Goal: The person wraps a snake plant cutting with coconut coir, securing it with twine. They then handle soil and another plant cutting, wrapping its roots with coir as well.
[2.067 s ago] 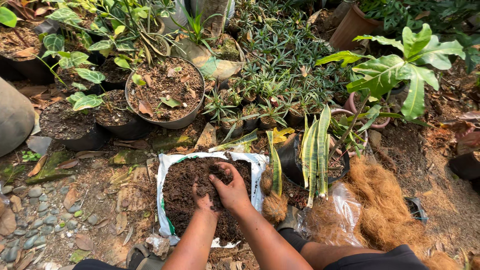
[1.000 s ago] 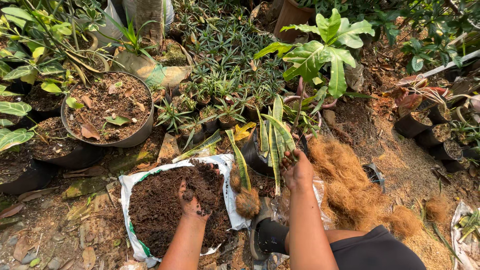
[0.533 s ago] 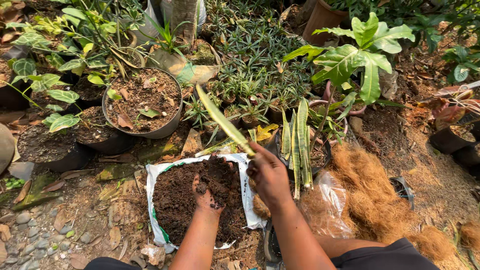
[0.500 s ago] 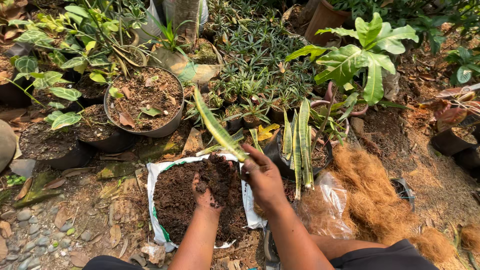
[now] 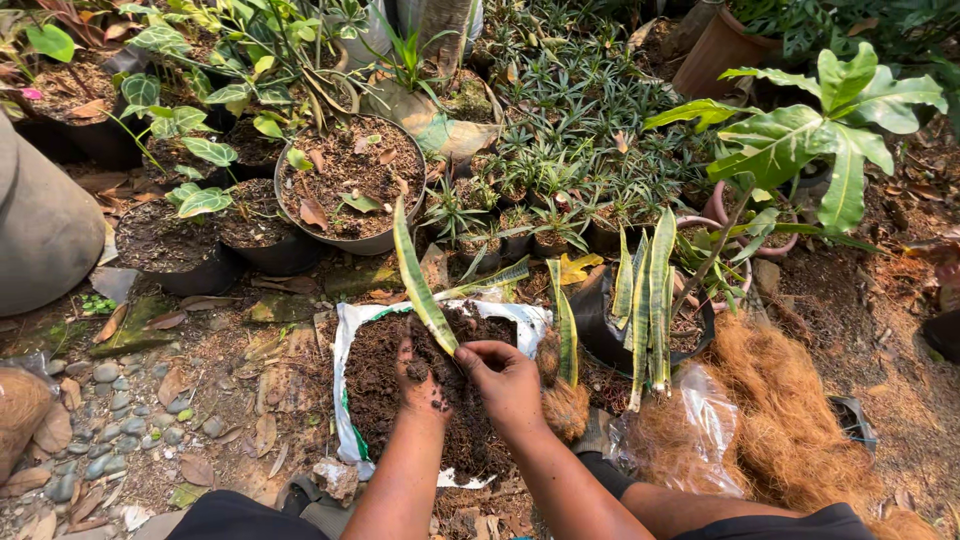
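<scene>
The right hand [image 5: 508,385] holds a long snake plant leaf [image 5: 420,280] near its bottom end. The fingers are pinched shut around it. The leaf is green with yellow edges, and it sticks up and leans away to the left. Its bottom end is just above the dark soil [image 5: 385,385] in a white bag [image 5: 345,400] that lies open on the ground.

The left hand [image 5: 422,378] is right beside the right hand, with its palm up. It is dirty with soil, and a small clump sits on it. Its fingers are curled a little, holding that clump loosely, and the hand rests on the soil in the bag.

Just to the right of the bag stands a black pot [image 5: 600,320] with more snake plant leaves [image 5: 645,300] standing up in it. Next to that is a big pile of brown coconut fibre [image 5: 790,420] with a clear plastic bag [image 5: 705,410] at its edge. Behind the white bag is a round grey pot [image 5: 350,185] full of soil and dry leaves. Many small spiky plants [image 5: 560,190] in little pots stand farther back. Small grey pebbles [image 5: 110,420] lie on the ground to the left.
</scene>
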